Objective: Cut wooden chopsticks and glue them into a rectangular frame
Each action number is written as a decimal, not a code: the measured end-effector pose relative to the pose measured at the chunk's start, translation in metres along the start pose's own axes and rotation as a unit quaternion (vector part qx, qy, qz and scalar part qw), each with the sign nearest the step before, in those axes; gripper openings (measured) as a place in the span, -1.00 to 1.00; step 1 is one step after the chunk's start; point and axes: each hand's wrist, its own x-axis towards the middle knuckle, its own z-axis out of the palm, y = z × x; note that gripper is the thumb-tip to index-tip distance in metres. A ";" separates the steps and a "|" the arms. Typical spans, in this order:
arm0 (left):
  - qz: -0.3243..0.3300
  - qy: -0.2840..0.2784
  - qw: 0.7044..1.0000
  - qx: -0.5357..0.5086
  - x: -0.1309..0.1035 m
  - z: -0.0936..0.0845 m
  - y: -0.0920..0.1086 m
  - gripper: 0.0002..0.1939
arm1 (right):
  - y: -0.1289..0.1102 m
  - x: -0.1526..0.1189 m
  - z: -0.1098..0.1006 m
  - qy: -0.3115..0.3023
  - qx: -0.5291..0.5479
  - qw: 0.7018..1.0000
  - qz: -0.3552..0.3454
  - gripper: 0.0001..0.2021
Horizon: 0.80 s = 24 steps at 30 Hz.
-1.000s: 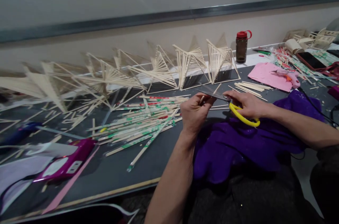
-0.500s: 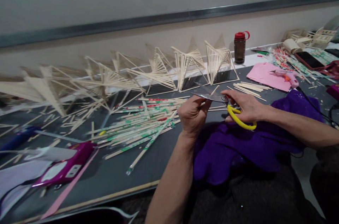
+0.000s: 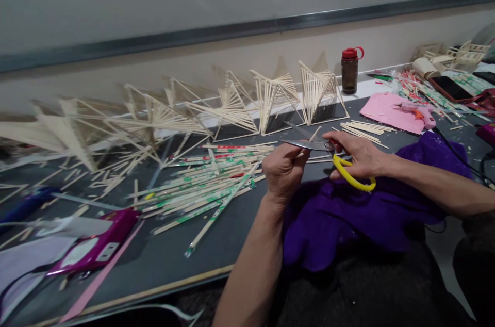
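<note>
My right hand (image 3: 358, 154) grips a pair of scissors (image 3: 351, 175) with yellow handles, their metal blades parted and pointing left. Closed in a fist, my left hand (image 3: 283, 169) pinches a thin wooden stick (image 3: 316, 133), whose tip rises between the scissor blades. The rest of that stick is hidden by my fingers. Beneath both hands a purple cloth (image 3: 344, 224) covers my lap and part of the table edge. Just beyond the scissors lies a small pile of bare wooden sticks (image 3: 365, 132).
Several fan-shaped stick models (image 3: 276, 92) line the wall. Wrapped chopsticks (image 3: 209, 187) are heaped left of my hands. A magenta power strip (image 3: 102, 244) lies at the left. A red-lidded bottle (image 3: 349, 71), pink sheet (image 3: 381, 108) and pink glue gun (image 3: 419, 110) stand or lie to the right.
Both hands and the scissors have shifted only slightly to the right in the picture. The stick is still held between the parted blades.
</note>
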 end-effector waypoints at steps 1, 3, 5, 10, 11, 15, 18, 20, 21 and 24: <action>0.000 -0.002 1.000 0.002 0.000 0.000 0.000 -0.83 | 0.000 0.000 0.000 -0.003 -0.001 1.000 0.004 -0.25; -0.007 -0.009 1.000 0.007 0.001 0.000 0.001 -0.81 | -0.001 0.000 0.000 -0.014 -0.004 1.000 0.006 -0.30; -0.018 -0.020 1.000 0.015 0.002 0.000 0.002 -0.79 | -0.001 0.001 0.000 -0.026 -0.010 1.000 0.000 -0.36; -0.017 -0.025 0.999 0.015 0.002 0.001 0.002 -0.79 | 0.002 0.001 0.001 -0.028 -0.047 0.998 -0.010 -0.51; -0.015 -0.023 1.000 0.014 0.002 0.002 0.002 -0.80 | 0.003 0.001 0.002 -0.026 -0.056 0.998 -0.009 -0.52; -0.025 -0.027 0.999 0.009 0.002 0.004 0.004 -0.80 | 0.005 0.002 0.003 -0.029 -0.078 0.997 -0.005 -0.53; -0.052 -0.044 0.998 -0.003 0.002 0.006 0.004 -0.79 | 0.007 0.002 0.004 -0.022 -0.091 0.996 -0.006 -0.53; -0.074 -0.047 0.996 -0.018 0.003 0.007 0.005 -0.80 | 0.009 0.003 0.004 -0.021 -0.099 0.995 0.000 -0.54; -0.089 -0.044 0.995 -0.028 0.003 0.008 0.005 -0.82 | 0.009 0.003 0.004 -0.021 -0.101 0.995 0.003 -0.54; -0.131 -0.030 0.990 -0.052 0.002 0.011 0.005 -0.84 | 0.009 0.003 0.003 -0.017 -0.090 0.996 0.015 -0.57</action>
